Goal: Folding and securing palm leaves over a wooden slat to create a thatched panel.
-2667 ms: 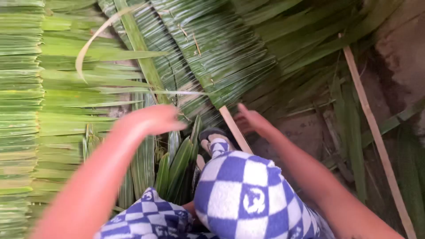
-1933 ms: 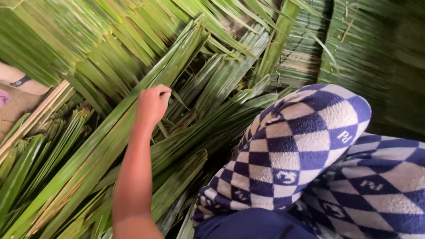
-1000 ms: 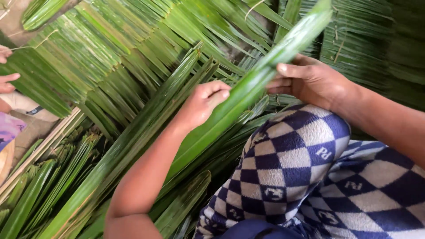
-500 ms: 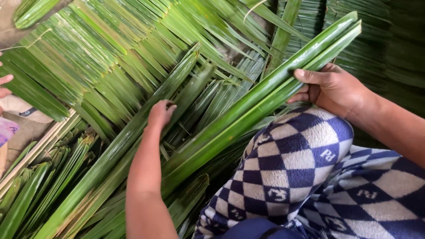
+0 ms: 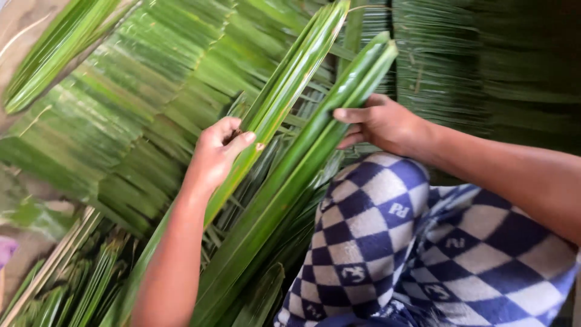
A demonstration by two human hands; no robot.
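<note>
Nearest, a knee in blue-and-white checked cloth (image 5: 387,224) fills the lower right corner, crowding the long palm leaf (image 5: 284,200) that slants up beside it. The right hand (image 5: 378,124) is clasped around this leaf near its upper end. Just left, the left hand (image 5: 218,154) pinches a second folded palm leaf (image 5: 290,82), its tip reaching the top edge. A narrow gap separates the two leaves. Beyond, the woven palm-leaf panel (image 5: 121,115) spreads across the ground, leaving little bare room.

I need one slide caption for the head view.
Left hand and right hand each grip a long green palm leaf.
</note>
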